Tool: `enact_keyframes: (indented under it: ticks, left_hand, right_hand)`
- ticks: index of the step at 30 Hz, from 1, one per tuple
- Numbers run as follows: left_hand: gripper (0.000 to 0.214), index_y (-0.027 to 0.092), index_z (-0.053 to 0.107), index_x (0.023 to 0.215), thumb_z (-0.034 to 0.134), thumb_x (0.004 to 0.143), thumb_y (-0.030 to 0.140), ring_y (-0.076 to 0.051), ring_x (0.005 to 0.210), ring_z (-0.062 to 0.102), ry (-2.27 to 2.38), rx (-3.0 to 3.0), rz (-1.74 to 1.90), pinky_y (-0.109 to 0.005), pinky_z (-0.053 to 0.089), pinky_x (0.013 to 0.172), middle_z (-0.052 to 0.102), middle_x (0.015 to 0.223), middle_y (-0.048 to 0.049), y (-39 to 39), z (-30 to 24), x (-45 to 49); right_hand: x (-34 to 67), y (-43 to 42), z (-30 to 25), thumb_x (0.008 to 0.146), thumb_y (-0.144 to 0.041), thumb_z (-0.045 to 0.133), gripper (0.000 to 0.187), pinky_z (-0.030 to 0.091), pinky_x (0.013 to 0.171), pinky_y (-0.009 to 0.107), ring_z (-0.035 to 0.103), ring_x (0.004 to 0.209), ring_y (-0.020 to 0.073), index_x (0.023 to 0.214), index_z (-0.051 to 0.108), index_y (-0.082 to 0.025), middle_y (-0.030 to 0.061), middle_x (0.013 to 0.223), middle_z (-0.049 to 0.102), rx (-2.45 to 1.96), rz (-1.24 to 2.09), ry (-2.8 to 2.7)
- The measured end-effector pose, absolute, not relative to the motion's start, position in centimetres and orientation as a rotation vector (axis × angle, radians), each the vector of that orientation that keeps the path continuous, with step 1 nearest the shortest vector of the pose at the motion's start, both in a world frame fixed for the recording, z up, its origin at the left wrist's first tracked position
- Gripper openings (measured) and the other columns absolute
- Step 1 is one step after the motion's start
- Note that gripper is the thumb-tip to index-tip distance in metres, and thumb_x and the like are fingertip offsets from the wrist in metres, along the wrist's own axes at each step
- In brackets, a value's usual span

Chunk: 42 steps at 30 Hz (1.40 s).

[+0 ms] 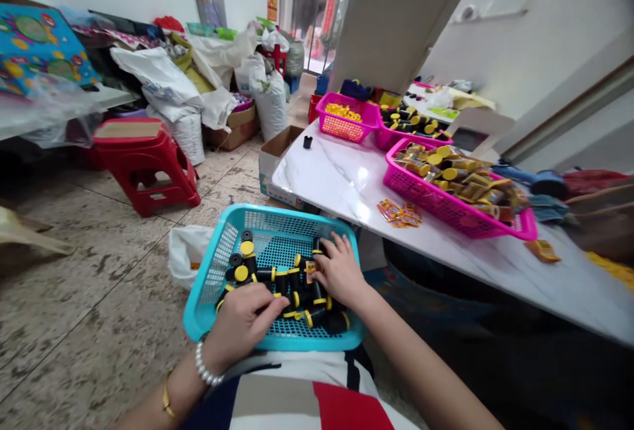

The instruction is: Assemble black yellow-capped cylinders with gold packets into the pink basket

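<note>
A turquoise plastic basket (199, 298) rests on my lap, with many small black cylinders with yellow caps (247, 250) lying loose inside. My left hand (247, 318) is over the near left part of the basket, its fingers curled down among the cylinders and its thumb pointing right. What those fingers hold, if anything, is hidden. My right hand (341, 275) reaches into the right side with fingers apart, touching the cylinders there. Beside its fingertips lies a small orange printed packet (310, 271).
On the marble-patterned table (341, 179) stand a pink basket of wrapped pieces (396, 182), a pink basket of yellow parts (366, 119), and another of black cylinders (384, 136). Orange packets (400, 213) lie in front. A red stool (143, 166) and cardboard box (267, 159) are on the floor.
</note>
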<state>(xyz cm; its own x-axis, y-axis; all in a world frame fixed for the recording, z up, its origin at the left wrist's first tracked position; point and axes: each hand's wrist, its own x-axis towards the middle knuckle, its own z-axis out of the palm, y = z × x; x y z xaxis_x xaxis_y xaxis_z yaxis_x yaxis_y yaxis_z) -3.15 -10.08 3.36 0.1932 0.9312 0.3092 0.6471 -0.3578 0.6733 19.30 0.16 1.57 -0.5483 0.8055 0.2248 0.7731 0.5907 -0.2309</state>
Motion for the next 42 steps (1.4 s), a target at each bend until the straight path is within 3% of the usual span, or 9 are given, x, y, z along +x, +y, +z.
enact_keyframes:
  ticks: [4,7,10,14,22,25,30,36,42]
  left_hand:
    - [0.034,0.017,0.064,0.06,0.056,0.088,0.035,-0.011,0.054,0.052,1.517,1.909,0.969,-0.024,0.036,0.056,0.059,0.056,-0.0012,-9.2,3.7,-2.9]
    - [0.035,0.017,0.065,0.061,0.055,0.087,0.038,-0.012,0.056,0.053,1.542,1.694,0.971,-0.023,0.037,0.056,0.06,0.058,-0.0014,-8.8,3.6,-3.1]
    - [0.03,0.017,0.066,0.07,0.056,0.086,0.041,-0.014,0.062,0.056,1.51,1.396,1.01,-0.023,0.04,0.057,0.064,0.066,-0.0023,-8.3,3.2,-2.7]
    - [0.023,0.018,0.067,0.09,0.062,0.081,0.039,-0.016,0.072,0.06,1.438,1.325,1.073,-0.025,0.045,0.065,0.068,0.082,-0.0041,-7.6,3.0,-1.4]
    - [0.022,0.018,0.068,0.084,0.06,0.083,0.038,-0.017,0.071,0.061,1.536,1.404,1.005,-0.026,0.046,0.065,0.069,0.08,-0.0043,-7.8,2.5,-2.1]
    - [0.022,0.018,0.068,0.086,0.06,0.083,0.038,-0.017,0.071,0.061,1.543,1.377,1.002,-0.026,0.046,0.064,0.069,0.08,-0.0043,-7.8,2.6,-2.6]
    - [0.022,0.018,0.068,0.091,0.065,0.078,0.036,-0.016,0.07,0.059,1.534,1.436,1.059,-0.025,0.045,0.063,0.068,0.083,-0.0041,-7.8,3.8,-2.1]
    - [0.026,0.016,0.064,0.069,0.063,0.08,0.039,-0.011,0.054,0.051,1.443,1.164,1.186,-0.021,0.038,0.051,0.061,0.06,-0.0003,-7.5,3.9,-1.9]
    - [0.03,0.014,0.06,0.068,0.064,0.078,0.043,-0.008,0.047,0.043,1.377,0.952,1.277,-0.02,0.033,0.045,0.051,0.052,0.0036,-7.6,2.9,-1.0]
  right_hand:
    - [18.7,1.4,-0.4,0.074,-0.022,0.068,0.01,0.015,0.111,0.061,0.03,0.135,0.0367,0.083,0.069,-0.019,0.011,0.127,0.059,-1.251,0.195,-2.589]
    - [19.3,1.7,0.4,0.075,-0.019,0.065,0.004,0.024,0.108,0.058,0.044,0.125,0.0328,0.071,0.064,-0.021,0.0075,0.11,0.067,-1.205,0.391,-2.46]
    - [19.3,0.7,2.5,0.079,-0.023,0.063,0.007,0.047,0.083,0.038,0.062,0.087,0.0223,0.073,0.063,-0.02,0.0036,0.083,0.07,-1.244,0.682,-2.278]
    - [18.1,-1.0,4.2,0.086,-0.023,0.059,0.012,0.043,0.065,0.025,0.06,0.07,0.0145,0.078,0.066,-0.02,-0.0001,0.074,0.067,-1.141,0.859,-2.393]
    - [17.5,1.1,-0.4,0.086,-0.017,0.057,0.024,0.043,0.075,0.034,0.057,0.082,0.0226,0.105,0.07,-0.02,0.0088,0.084,0.063,-1.267,0.249,-2.649]
    - [17.6,0.7,0.4,0.082,-0.014,0.059,0.039,0.045,0.078,0.032,0.059,0.082,0.0205,0.121,0.058,-0.017,0.0052,0.084,0.065,-1.302,0.415,-2.386]
    - [16.6,-1.7,4.9,0.078,-0.019,0.065,0.02,0.045,0.07,0.027,0.062,0.071,0.0146,0.098,0.06,-0.023,-0.0025,0.077,0.066,-1.156,0.848,-2.207]
    - [15.2,-2.2,5.4,0.078,-0.03,0.067,0.035,0.049,0.074,0.029,0.062,0.077,0.0151,0.111,0.057,-0.021,0.0006,0.084,0.065,-1.052,1.317,-1.728]
    - [13.1,-4.2,2.8,0.083,-0.047,0.059,0.029,0.048,0.059,0.026,0.055,0.064,0.0133,0.082,0.06,-0.018,0.0005,0.075,0.061,-1.098,1.624,-1.405]
